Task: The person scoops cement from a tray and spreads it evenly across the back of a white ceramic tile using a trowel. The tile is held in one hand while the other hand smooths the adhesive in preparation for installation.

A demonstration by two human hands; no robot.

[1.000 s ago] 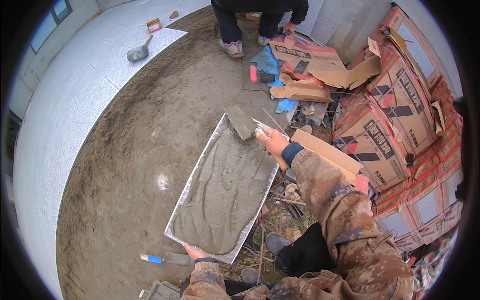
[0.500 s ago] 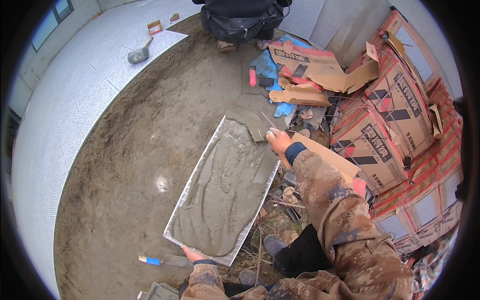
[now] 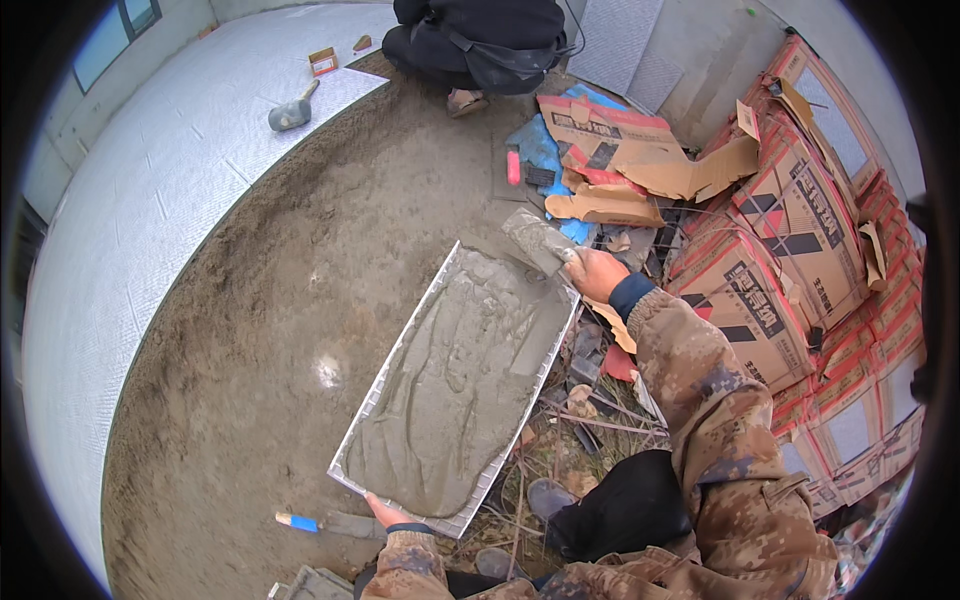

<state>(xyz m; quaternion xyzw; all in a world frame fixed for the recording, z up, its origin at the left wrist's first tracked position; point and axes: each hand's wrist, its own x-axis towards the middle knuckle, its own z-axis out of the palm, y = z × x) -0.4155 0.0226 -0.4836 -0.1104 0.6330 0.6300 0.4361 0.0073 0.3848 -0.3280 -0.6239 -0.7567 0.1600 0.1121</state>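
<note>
From here I see the right hand (image 3: 597, 275) far out in front of the body, its fingers curled into a firm grip, the knuckles facing up. Behind it the right forearm (image 3: 690, 350), in a loose camouflage sleeve, slants forward and to the left, the wrist nearly in line with it. The left hand (image 3: 388, 514) sits low and close in, angled forward and left; most of its fingers are hidden, so I can't tell how far they bend. The left forearm (image 3: 410, 562) is short in view. Both wrists show dark cuffs.
</note>
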